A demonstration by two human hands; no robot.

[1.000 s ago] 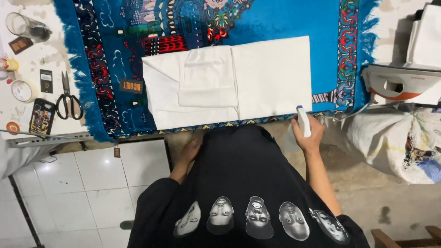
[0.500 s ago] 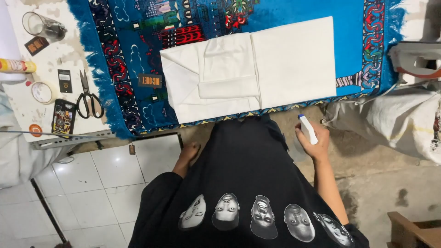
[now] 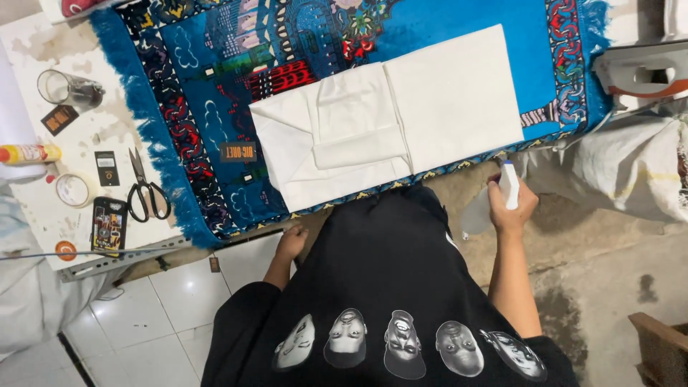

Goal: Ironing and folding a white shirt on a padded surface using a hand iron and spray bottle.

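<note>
My right hand [image 3: 513, 209] grips a spray bottle [image 3: 507, 183] with a white nozzle and a pale body, held below the near edge of the table. A folded white cloth [image 3: 453, 93] lies flat on a blue patterned rug [image 3: 208, 100] that covers the table. The cloth's left half shows smaller folded layers. My left hand [image 3: 290, 242] rests against the table's front edge under the rug fringe and holds nothing. My black printed shirt hides the floor between both arms.
An iron [image 3: 640, 70] sits at the right end. Scissors [image 3: 147, 198], a phone [image 3: 107, 226], a tape roll [image 3: 72, 190], a glass [image 3: 68, 87] and a yellow tube [image 3: 29, 153] lie on the bare tabletop at the left. A white sack [image 3: 631, 172] stands at the right.
The view has shifted, so the table sits further right and higher. My right hand has drawn the spray bottle slightly down, away from the cloth's corner. My left hand stays at the table edge.
</note>
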